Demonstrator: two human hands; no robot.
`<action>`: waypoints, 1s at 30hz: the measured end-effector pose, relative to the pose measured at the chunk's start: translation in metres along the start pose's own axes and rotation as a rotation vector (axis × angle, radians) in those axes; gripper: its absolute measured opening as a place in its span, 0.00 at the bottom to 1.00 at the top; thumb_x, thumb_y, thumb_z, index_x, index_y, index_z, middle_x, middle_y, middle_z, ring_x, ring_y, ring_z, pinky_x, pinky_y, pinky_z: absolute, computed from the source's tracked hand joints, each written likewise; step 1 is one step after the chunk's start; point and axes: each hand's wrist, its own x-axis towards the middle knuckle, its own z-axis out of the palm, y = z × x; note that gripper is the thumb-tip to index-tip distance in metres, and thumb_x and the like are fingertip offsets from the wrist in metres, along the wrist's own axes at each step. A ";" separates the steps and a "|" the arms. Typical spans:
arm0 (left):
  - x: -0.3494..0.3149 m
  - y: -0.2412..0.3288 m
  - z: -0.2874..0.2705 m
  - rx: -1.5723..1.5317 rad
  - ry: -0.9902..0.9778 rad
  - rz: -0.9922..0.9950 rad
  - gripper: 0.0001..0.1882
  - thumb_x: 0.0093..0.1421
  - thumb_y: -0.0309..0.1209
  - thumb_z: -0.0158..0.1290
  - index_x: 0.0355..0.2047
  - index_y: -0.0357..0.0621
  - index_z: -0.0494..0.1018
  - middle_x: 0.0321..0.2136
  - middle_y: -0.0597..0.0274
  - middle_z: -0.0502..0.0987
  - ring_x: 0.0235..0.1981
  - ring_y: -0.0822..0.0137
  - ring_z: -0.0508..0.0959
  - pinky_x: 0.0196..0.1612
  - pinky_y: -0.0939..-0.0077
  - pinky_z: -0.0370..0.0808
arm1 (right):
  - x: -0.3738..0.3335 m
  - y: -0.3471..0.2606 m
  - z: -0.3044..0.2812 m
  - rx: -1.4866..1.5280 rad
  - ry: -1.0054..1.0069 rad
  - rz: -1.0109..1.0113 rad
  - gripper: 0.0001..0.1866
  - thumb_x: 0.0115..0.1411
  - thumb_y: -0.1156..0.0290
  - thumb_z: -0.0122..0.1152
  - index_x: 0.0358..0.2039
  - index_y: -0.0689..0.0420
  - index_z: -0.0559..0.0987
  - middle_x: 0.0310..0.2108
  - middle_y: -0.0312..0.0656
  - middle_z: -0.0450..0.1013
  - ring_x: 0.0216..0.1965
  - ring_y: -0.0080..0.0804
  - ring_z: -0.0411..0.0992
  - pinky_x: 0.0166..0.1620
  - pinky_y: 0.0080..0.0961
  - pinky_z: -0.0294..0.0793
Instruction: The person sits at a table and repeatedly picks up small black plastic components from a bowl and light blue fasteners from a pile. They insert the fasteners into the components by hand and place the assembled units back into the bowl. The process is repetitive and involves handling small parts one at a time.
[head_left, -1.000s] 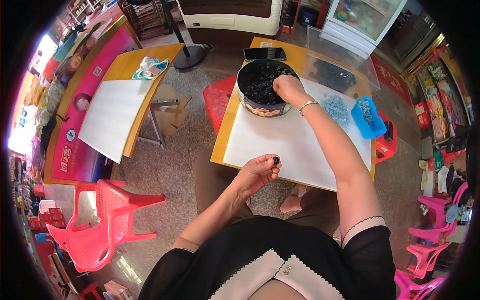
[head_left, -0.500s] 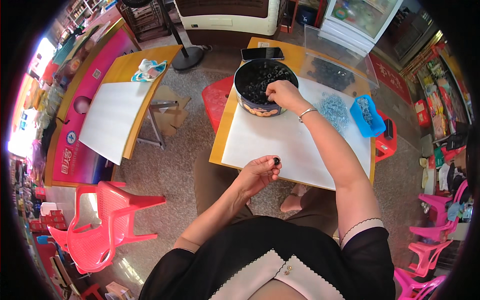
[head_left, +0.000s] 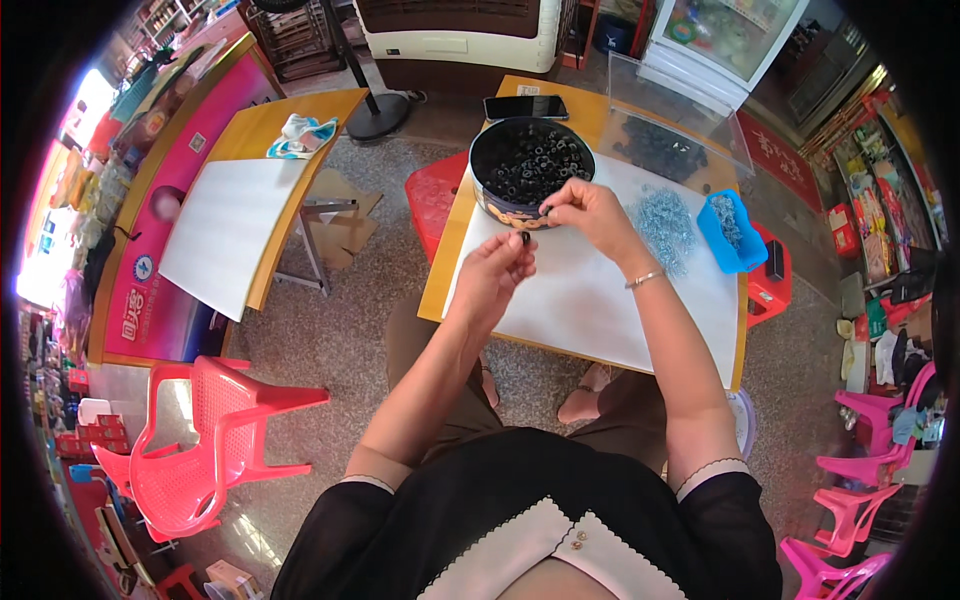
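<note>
My left hand (head_left: 492, 272) is closed in a pinch on a small black ring-shaped part (head_left: 525, 238), just in front of a round tin (head_left: 497, 208). Close beside it, my right hand (head_left: 592, 222) pinches another small dark piece (head_left: 546, 211), partly hidden by the fingers, at the tin's near right side. Many black ring-shaped parts (head_left: 540, 165) lie inside the tin, which stands on the white-topped table (head_left: 590, 310). To the right of my right hand is a loose heap of small clear bluish pieces (head_left: 663, 230).
A blue plastic basket (head_left: 742, 254) holds more clear pieces at the table's right. Behind it a transparent tray (head_left: 735, 150) contains dark parts. A phone (head_left: 525, 107) lies behind the tin. Red stools (head_left: 425, 205) flank the table; a red chair (head_left: 215, 440) stands at left.
My right hand has come out of the tin toward me, with a small dark piece in its fingertips. My left hand has risen forward to meet it, still pinching its black part.
</note>
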 end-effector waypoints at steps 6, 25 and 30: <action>0.012 -0.010 0.008 0.052 -0.017 0.005 0.08 0.61 0.28 0.50 0.39 0.37 0.70 0.32 0.59 0.75 0.33 0.70 0.75 0.41 0.76 0.75 | -0.042 -0.004 0.017 -0.267 0.110 -0.034 0.04 0.53 0.77 0.57 0.29 0.65 0.76 0.25 0.36 0.74 0.26 0.18 0.68 0.32 0.18 0.69; -0.035 -0.031 0.026 0.047 -0.194 -0.151 0.11 0.58 0.26 0.53 0.41 0.35 0.73 0.30 0.62 0.76 0.29 0.72 0.74 0.37 0.79 0.74 | -0.135 -0.042 0.040 -0.086 0.379 -0.105 0.05 0.55 0.79 0.57 0.33 0.63 0.77 0.29 0.37 0.73 0.30 0.21 0.69 0.35 0.17 0.69; -0.047 -0.025 0.033 0.256 -0.178 -0.111 0.11 0.57 0.25 0.55 0.40 0.34 0.74 0.31 0.61 0.77 0.30 0.73 0.74 0.37 0.79 0.74 | -0.145 -0.046 0.035 -0.208 0.332 -0.165 0.05 0.53 0.81 0.58 0.32 0.62 0.77 0.28 0.37 0.72 0.29 0.21 0.68 0.33 0.17 0.68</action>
